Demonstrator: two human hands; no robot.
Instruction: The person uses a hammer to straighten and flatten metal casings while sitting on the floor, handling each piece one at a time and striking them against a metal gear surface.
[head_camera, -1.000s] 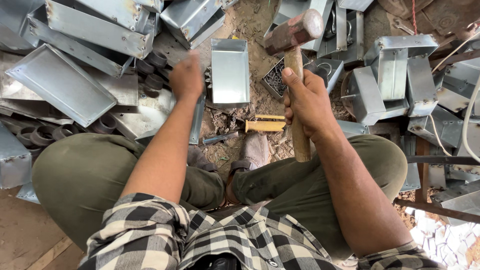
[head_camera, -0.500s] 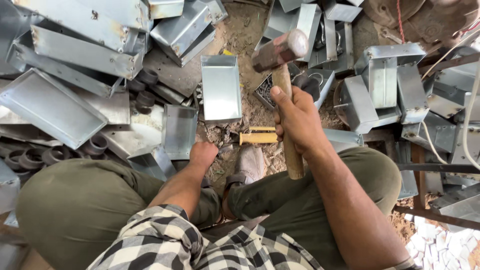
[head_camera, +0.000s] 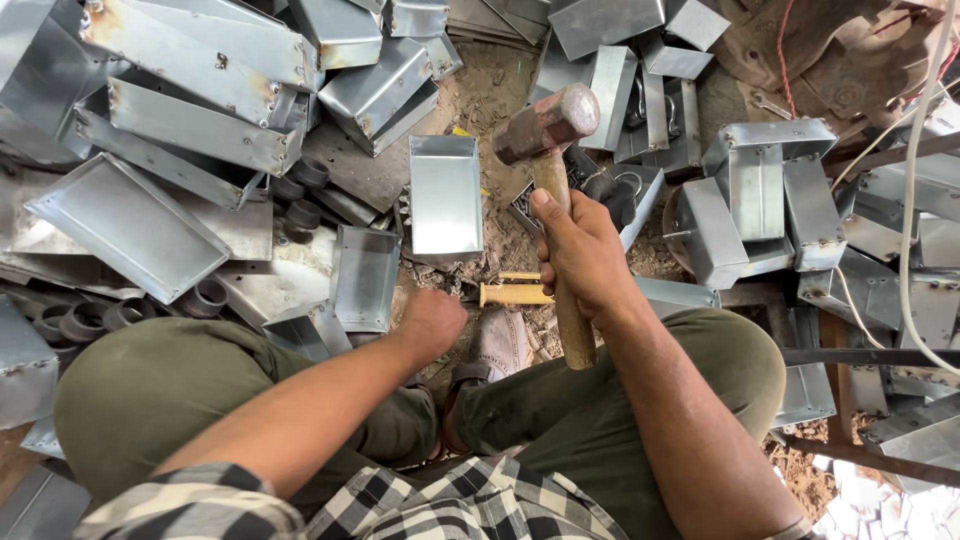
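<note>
Far left, floor: a heap of galvanised sheet-metal trays (head_camera: 130, 225) and open boxes lies tilted and overlapping, as though tossed aside in a loose pile; dark ring-shaped fittings (head_camera: 205, 295) sit among them at the heap's lower edge.
Lower left: the person's knee in olive trousers (head_camera: 170, 400) is bent outward, a cross-legged sitting posture on the ground that leaves a small working gap between the legs.
Left hand (head_camera: 432, 322): lowered into that gap, knuckles up and fingers curled under into a loose fist; whether they grip anything I cannot tell, because the palm faces down and hides it.
Centre, floor: one shallow rectangular metal tray (head_camera: 446, 195) lies flat, open side up, apart from the heap and straight ahead of the person, within easy reach; just below it a small yellow tool handle (head_camera: 515, 294) lies crosswise on the dirt, near the left hand.
Centre, low: a worn shoe (head_camera: 500, 345) rests beneath the yellow handle.
Right hand (head_camera: 580, 250): fingers clenched around the wooden shaft of a hammer (head_camera: 548, 125), gripped mid-shaft with the thumb laid along the wood for control; the rusty blunt head is raised above the tray's right edge, tilted.
Right, floor: more folded metal boxes (head_camera: 770, 190) stand stacked, with pale cables (head_camera: 910, 250) trailing over them.
</note>
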